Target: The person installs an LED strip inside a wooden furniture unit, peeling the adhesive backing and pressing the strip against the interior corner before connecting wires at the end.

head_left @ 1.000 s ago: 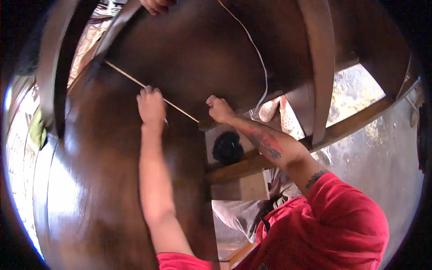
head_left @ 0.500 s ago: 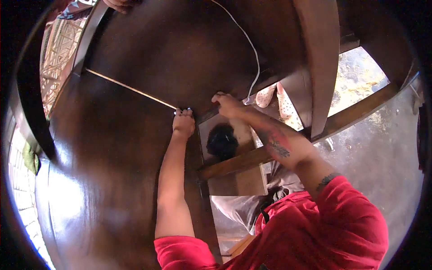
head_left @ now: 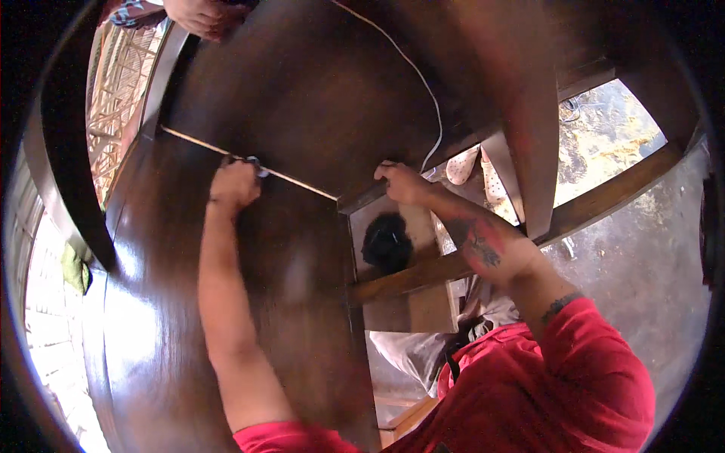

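A pale, narrow line [head_left: 302, 183] runs slantwise across the dark, glossy wooden panel [head_left: 302, 287]. At its middle stretch, my left hand [head_left: 236, 183] is closed around a small object [head_left: 260, 167], grey-blue where it sticks out past my fingers. Most of that object is hidden, so its kind does not show. Farther right, my right hand [head_left: 400, 181] is at the panel's edge with its fingers curled; whatever it grips, if anything, cannot be made out. A thin white cord [head_left: 428, 98] comes down from the far side and ends beside my right wrist.
Another person's hand [head_left: 200, 15] rests at the panel's far left edge. A black, fuzzy round thing [head_left: 387, 241] lies in the frame opening, near a wooden crossbar [head_left: 408, 278]. A curved dark wooden piece [head_left: 532, 128] rises at right. Spotted footwear [head_left: 492, 181] shows below.
My left hand has slid leftward along the pale line, from its right end to its middle, uncovering the right part. My right hand stays by the edge. The view has shifted slightly.
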`<state>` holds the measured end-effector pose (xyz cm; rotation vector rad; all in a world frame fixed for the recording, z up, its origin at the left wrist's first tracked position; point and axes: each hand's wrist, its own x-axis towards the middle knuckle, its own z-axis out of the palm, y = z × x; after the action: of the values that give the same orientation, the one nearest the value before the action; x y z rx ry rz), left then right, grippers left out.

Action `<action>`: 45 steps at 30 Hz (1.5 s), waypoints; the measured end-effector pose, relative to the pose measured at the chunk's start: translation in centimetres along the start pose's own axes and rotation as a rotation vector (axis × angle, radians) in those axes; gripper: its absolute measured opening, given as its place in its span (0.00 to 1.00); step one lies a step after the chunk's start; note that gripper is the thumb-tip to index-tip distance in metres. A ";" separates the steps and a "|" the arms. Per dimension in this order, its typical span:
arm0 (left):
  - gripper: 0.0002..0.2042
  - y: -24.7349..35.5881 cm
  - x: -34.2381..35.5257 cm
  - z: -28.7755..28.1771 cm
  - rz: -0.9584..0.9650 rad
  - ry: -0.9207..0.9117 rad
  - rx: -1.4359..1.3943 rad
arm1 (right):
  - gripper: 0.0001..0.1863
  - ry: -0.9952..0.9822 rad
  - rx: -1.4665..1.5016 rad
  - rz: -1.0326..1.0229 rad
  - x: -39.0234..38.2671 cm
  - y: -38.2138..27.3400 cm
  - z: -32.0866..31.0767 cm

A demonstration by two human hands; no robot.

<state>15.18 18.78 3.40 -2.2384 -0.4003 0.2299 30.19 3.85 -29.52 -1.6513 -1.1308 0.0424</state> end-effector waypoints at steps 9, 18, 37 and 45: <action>0.09 -10.0 -0.7 -4.0 -0.040 0.339 0.158 | 0.20 -0.021 0.027 0.047 -0.3 -0.2 0.9; 0.13 -11.5 -1.0 -3.3 -0.293 0.557 0.474 | 0.21 0.027 0.004 0.029 0.0 1.8 2.7; 0.44 5.4 4.1 -0.5 -0.887 0.815 -1.158 | 0.17 -0.039 -0.098 0.019 -0.6 0.2 1.5; 0.39 7.7 4.9 1.7 -0.752 0.957 -1.241 | 0.19 -0.051 -0.136 -0.032 -0.2 -0.1 1.4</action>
<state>20.86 17.10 -3.70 -2.6841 -0.9287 -1.8391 29.27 4.69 -30.14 -1.7601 -1.2214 -0.0136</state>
